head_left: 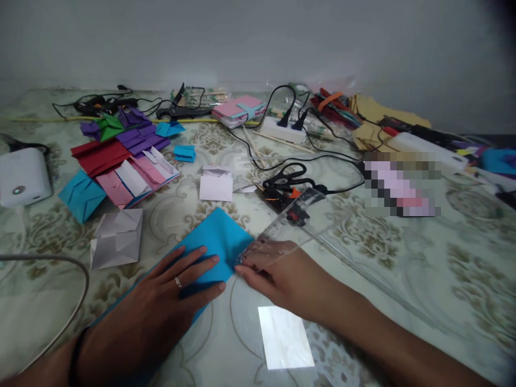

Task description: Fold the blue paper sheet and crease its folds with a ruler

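Observation:
A sheet of blue paper (218,232) lies on the patterned tablecloth, its far corner pointing away from me. My left hand (169,285) is spread flat on it, with a ring on one finger. Against the sheet's right edge, my right hand (274,269) is closed around a clear plastic ruler (296,217) that slants up to the right. The ruler's near end touches the blue paper. Beyond it lie black-handled scissors (284,178), partly covered. A small white paper piece (285,337) rests below my right wrist.
Folded paper pieces in red (102,157), pink and purple sit at the left, near a white device (24,177). A white power strip (283,130) with black cables stands at the back, beside a banded pink paper stack (237,110). A thin clear strip (363,277) runs behind my right forearm.

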The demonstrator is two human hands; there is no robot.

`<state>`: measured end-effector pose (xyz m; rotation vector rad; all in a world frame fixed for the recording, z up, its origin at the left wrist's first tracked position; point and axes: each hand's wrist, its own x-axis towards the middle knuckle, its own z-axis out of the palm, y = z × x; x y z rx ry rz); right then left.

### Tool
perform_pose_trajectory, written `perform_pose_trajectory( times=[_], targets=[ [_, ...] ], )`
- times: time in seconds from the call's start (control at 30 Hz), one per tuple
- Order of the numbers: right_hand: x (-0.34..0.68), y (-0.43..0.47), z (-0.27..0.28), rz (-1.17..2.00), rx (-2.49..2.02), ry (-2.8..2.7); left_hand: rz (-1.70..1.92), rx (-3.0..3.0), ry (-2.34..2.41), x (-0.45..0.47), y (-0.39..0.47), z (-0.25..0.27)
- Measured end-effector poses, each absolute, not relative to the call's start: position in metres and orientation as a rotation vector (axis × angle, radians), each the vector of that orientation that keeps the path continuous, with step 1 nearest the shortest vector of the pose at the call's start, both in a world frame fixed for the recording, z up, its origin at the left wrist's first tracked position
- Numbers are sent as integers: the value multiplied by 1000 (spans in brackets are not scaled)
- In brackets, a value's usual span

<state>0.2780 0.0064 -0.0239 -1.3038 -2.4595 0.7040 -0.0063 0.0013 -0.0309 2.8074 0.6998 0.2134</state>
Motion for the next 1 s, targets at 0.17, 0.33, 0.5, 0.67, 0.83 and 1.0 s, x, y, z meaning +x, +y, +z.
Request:
perform_pose_trajectory(
  times=[0.17, 0.33, 0.5, 0.67, 0.83, 1.0],
  targets=[
    [292, 18, -16, 733, -1621, -2392, 225, 2833, 685, -9, 0, -36],
    [289, 15, -17, 673, -1615, -2405, 250, 2850, 677, -10, 1, -38],
    [281, 8, -21, 677, -1511, -2462, 221, 2818, 695, -8, 1, -35],
    [287, 16, -16, 637, -1766, -2392, 191, 2840, 679, -10, 1, -39],
    [289, 18, -16, 556, -1803, -2355, 148, 2834, 689, -10, 0, -37],
    [288, 17, -22, 658, -1520, -2122, 193, 2821, 696, -8, 0, -37]
  ],
)
